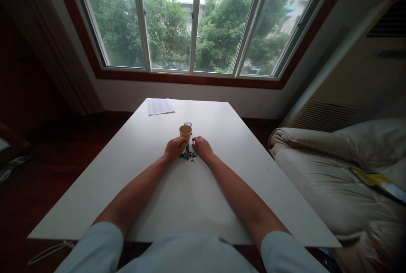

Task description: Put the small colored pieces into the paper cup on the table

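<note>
A light brown cup (185, 131) stands upright in the middle of the white table. Just in front of it lies a loose pile of small multicoloured pieces (188, 154), mostly green and blue, too small to name exactly. My left hand (175, 148) is closed at the left of the pile, its fingertips overlapping the cup's lower front in view; whatever they hold is hidden. On the pile's right side, my right hand (203, 147) has its fingers bent together, tips near the cup's lower right. Anything between them is too small to make out. Behind the cup lies a thin dark loop (188, 124).
Printed paper sheets (160, 106) lie at the far left corner of the white table (237, 197). A padded beige seat (317, 171) stands along the right side. Beyond the far edge is a wall with a wide window (190, 23). A white cord (50, 251) hangs near the front left corner.
</note>
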The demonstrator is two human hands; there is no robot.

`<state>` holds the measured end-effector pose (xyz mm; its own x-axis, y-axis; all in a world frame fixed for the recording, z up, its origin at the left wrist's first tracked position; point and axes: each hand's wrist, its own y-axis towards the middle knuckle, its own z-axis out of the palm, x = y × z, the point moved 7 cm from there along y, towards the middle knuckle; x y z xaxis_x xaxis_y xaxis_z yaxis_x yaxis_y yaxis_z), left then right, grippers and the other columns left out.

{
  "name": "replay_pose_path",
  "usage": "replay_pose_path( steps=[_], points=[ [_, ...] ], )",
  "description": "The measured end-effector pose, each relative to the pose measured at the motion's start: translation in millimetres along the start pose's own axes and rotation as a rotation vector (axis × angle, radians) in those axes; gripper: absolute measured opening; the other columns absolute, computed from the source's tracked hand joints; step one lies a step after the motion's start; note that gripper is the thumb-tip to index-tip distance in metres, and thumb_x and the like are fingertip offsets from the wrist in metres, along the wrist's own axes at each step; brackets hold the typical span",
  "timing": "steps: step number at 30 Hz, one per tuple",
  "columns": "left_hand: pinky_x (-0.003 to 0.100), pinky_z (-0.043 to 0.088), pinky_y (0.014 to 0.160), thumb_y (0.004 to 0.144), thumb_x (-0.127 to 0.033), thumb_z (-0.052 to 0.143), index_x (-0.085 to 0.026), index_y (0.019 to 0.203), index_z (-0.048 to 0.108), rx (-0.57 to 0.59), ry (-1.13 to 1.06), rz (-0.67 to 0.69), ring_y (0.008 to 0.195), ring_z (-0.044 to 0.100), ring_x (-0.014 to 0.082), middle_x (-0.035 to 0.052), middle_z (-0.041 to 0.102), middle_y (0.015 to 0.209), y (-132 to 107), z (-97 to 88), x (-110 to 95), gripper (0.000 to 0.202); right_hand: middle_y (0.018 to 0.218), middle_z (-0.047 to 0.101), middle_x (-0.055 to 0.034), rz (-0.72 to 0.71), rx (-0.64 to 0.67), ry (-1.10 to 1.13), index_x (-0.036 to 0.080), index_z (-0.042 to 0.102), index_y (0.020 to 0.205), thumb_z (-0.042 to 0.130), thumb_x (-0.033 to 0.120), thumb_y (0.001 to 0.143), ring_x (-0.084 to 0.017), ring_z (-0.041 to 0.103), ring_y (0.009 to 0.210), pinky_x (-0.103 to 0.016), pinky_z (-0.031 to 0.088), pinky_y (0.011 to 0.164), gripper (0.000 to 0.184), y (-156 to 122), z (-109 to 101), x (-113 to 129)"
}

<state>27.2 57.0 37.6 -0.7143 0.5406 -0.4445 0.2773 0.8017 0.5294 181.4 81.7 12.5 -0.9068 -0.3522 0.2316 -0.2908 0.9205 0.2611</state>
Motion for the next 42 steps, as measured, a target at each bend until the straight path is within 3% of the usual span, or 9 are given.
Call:
replay_pose_path(
  steps=[7, 24, 42],
  points=[
    [0.027, 0.047, 0.077, 0.087, -0.02, 0.051, -0.022, 0.093, 0.071, 0.03, -0.01, -0.023, 0.081, 0.064, 0.0162, 0.0032, 0.072, 0.092, 0, 4.6, 2, 0.021, 0.11, 0.059, -0.0096, -0.04, 0.004, -0.023, 0.021, 0.066, 0.114, 0.053, 0.031, 0.096, -0.02, 0.055, 0.105, -0.027, 0.04, 0.091, 0.024, -3, -2, 5],
    [0.026, 0.047, 0.074, 0.087, -0.021, 0.051, -0.023, 0.096, 0.073, 0.084, 0.01, -0.018, 0.08, 0.064, 0.0167, 0.0034, 0.073, 0.092, -1, 7.1, 1, 0.024, 0.115, 0.061, -0.0064, -0.105, 0.041, 0.025, 0.025, 0.068, 0.113, 0.052, 0.024, 0.095, -0.019, 0.053, 0.11, -0.027, 0.042, 0.093, 0.023, -5, -7, 13],
    [0.027, 0.048, 0.075, 0.086, -0.023, 0.053, -0.023, 0.096, 0.075, 0.125, -0.011, -0.027, 0.078, 0.065, 0.0171, 0.0035, 0.074, 0.09, -1, 13.7, 4, 0.024, 0.107, 0.061, -0.0063, -0.132, 0.058, 0.05, 0.023, 0.069, 0.108, 0.05, 0.022, 0.096, -0.018, 0.054, 0.104, -0.026, 0.04, 0.09, 0.022, -6, -9, 17]
  ],
)
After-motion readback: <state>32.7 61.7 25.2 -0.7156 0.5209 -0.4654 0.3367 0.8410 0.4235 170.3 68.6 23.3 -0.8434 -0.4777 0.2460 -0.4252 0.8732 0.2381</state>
